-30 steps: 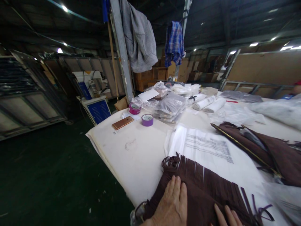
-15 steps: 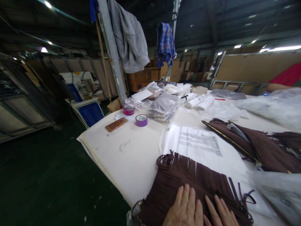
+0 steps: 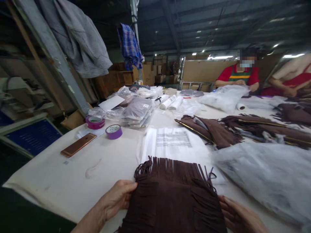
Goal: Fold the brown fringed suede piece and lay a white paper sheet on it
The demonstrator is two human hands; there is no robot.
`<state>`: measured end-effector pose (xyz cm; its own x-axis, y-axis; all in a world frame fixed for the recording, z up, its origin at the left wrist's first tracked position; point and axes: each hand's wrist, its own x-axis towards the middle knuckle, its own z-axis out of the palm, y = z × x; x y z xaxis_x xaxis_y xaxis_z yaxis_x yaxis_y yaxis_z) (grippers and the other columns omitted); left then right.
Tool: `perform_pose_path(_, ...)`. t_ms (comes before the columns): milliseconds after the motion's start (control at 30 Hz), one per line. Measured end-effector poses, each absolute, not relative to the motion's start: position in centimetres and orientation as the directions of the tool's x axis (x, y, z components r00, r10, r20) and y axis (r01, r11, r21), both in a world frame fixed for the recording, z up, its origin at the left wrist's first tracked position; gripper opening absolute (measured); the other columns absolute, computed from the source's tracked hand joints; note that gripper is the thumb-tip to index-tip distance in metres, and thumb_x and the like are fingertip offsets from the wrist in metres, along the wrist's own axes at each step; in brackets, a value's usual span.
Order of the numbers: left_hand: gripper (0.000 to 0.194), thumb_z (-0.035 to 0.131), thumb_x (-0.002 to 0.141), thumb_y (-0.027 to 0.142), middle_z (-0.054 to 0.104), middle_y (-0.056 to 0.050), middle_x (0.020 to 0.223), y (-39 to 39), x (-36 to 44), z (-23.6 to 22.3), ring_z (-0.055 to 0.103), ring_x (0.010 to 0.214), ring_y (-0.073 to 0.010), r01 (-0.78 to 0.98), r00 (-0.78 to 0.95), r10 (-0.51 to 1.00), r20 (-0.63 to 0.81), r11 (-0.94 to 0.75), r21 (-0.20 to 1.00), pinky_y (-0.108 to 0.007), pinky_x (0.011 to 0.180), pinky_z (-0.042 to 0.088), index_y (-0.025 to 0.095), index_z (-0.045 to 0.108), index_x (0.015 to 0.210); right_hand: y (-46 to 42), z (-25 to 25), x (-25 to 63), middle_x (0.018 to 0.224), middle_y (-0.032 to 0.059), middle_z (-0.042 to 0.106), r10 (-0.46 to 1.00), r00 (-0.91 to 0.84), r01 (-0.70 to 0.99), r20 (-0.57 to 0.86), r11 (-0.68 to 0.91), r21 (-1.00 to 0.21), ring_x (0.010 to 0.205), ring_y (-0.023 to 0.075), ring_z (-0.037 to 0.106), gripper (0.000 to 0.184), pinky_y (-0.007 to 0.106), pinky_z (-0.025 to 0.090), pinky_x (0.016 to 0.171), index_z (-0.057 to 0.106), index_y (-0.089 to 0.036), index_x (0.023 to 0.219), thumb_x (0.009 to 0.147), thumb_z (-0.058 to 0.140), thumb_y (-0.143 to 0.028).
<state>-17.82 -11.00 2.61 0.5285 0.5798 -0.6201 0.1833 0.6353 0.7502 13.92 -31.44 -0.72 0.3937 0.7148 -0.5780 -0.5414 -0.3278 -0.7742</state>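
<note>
A dark brown fringed fabric piece (image 3: 173, 200) lies in front of me, its cut strips pointing toward the far side of the table and gathered loops at its far corners. My left hand (image 3: 119, 197) grips its left edge, thumb on top and fingers curled under. At the right edge my right hand (image 3: 236, 212) holds the piece, with some fingers hidden behind the fabric. Just beyond the fringe is a white plastic bag (image 3: 173, 139) with printed text. More brown fringed pieces (image 3: 211, 129) with gold-coloured zips lie to the right.
A phone (image 3: 79, 145), a purple tape roll (image 3: 113, 131) and a magenta tape roll (image 3: 95, 123) lie on the left. Bagged packs (image 3: 137, 111) are stacked behind them. A large clear plastic bag (image 3: 262, 174) sits at right. Two people (image 3: 239, 74) are across the table.
My hands have gone from lying flat on top of the brown piece to its left and right edges. The view has turned right, bringing the people and more brown pieces into sight.
</note>
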Motion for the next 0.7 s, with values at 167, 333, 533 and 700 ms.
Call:
perform_pose_path(167,0.034,0.073,0.065,0.029,0.071,-0.011,0.084,-9.4,-16.2,2.4,0.066,0.084,-0.0239,0.035,0.71,0.378,-0.594,0.824,0.565,-0.036,0.088,0.046,0.006,0.066,0.089,-28.2,2.1,13.2,0.091,0.0072,0.072,0.875,-0.017,-0.797,-0.484,-0.304,-0.522,0.092,0.018,0.065,0.019,0.027,0.048,0.088,0.069,-0.012,0.087,0.078,0.06,-0.025)
perform_pose_path(333,0.031,0.066,0.073,0.028,0.07,-0.013,0.092,-7.9,-14.5,2.6,0.065,0.091,-0.0247,-0.021,0.783,0.299,-0.546,0.889,0.457,-0.039,0.098,0.04,0.004,0.066,0.093,-25.6,1.8,13.6,0.089,0.0074,0.072,0.874,-0.071,-0.838,-0.482,-0.314,-0.446,0.09,0.0179,0.065,0.017,0.033,0.042,0.097,0.07,-0.012,0.087,0.081,0.057,-0.021)
perform_pose_path(533,0.037,0.065,0.075,0.032,0.07,-0.014,0.095,-6.2,-13.2,3.0,0.065,0.09,-0.0223,0.124,0.818,0.208,-0.536,0.847,0.517,-0.034,0.094,0.044,0.002,0.064,0.098,-23.7,1.3,14.4,0.087,0.0091,0.072,0.839,-0.177,-0.775,-0.515,-0.441,-0.453,0.088,0.0197,0.066,0.017,0.033,0.043,0.096,0.071,-0.012,0.087,0.08,0.06,-0.023)
perform_pose_path(700,0.037,0.062,0.076,0.029,0.067,-0.012,0.103,-5.9,-13.7,3.0,0.063,0.094,-0.0215,0.08,0.866,0.221,-0.448,0.825,0.56,-0.033,0.095,0.042,0.004,0.062,0.104,-23.2,1.0,15.1,0.095,0.0075,0.071,0.857,-0.288,-0.73,-0.428,-0.486,-0.481,0.094,0.0182,0.064,0.021,0.03,0.04,0.099,0.069,-0.014,0.094,0.079,0.061,-0.025)
